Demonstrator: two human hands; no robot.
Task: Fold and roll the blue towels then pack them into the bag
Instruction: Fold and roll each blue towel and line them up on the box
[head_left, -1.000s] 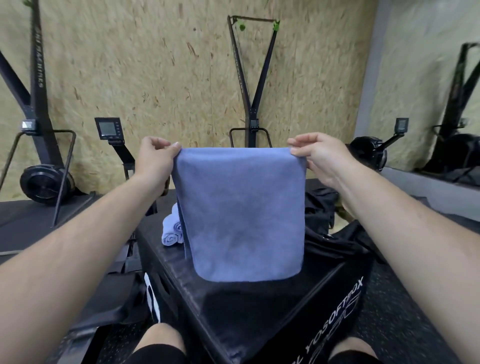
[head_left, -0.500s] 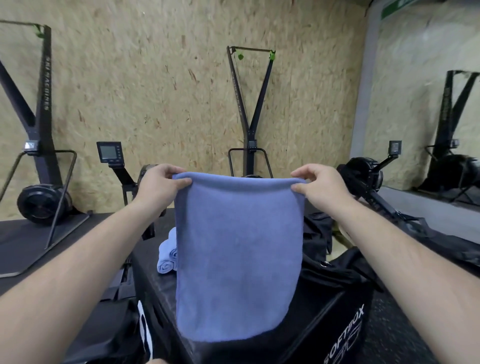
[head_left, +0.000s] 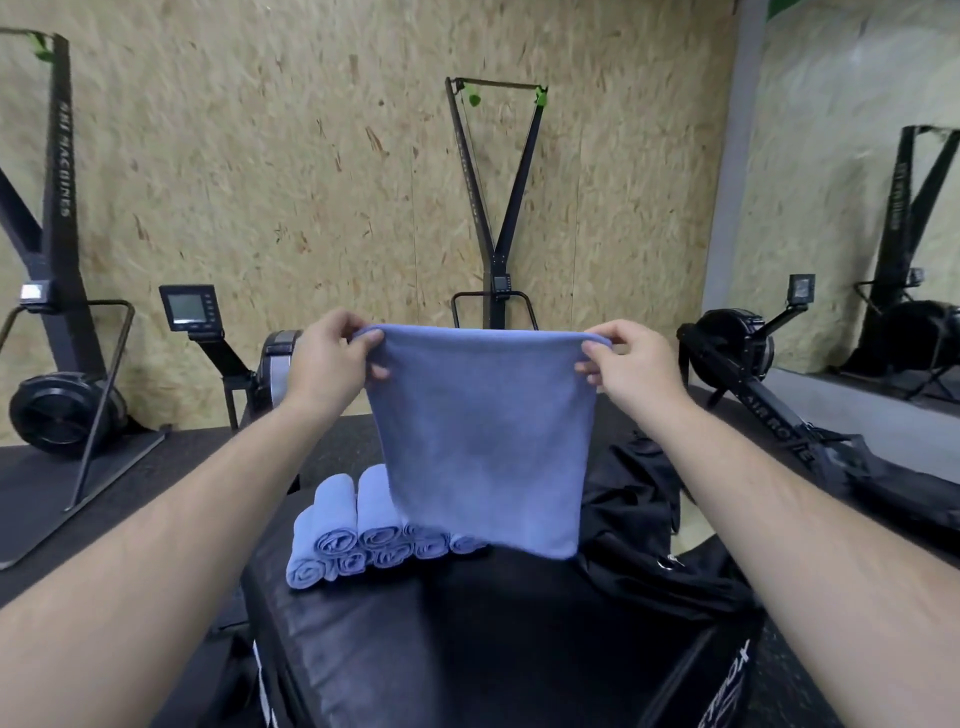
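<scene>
A folded blue towel (head_left: 483, 441) hangs in the air above the black soft box (head_left: 467, 639). My left hand (head_left: 332, 358) pinches its top left corner and my right hand (head_left: 628, 364) pinches its top right corner. Its lower edge hangs just above the box top. Behind it on the box lies a stack of several rolled blue towels (head_left: 358, 535), partly hidden by the hanging towel. The black bag (head_left: 639, 519) lies crumpled on the right side of the box.
Black gym machines stand along the chipboard wall: a ski trainer (head_left: 493, 208) straight ahead, another (head_left: 52, 249) at left, and a rower (head_left: 753, 374) at right. A mirror (head_left: 883, 208) fills the right wall. Dark floor mats surround the box.
The hands have carried the towel farther away and higher off the box, so its lower edge is clear of the surface. The stack of rolled towels shows more fully now.
</scene>
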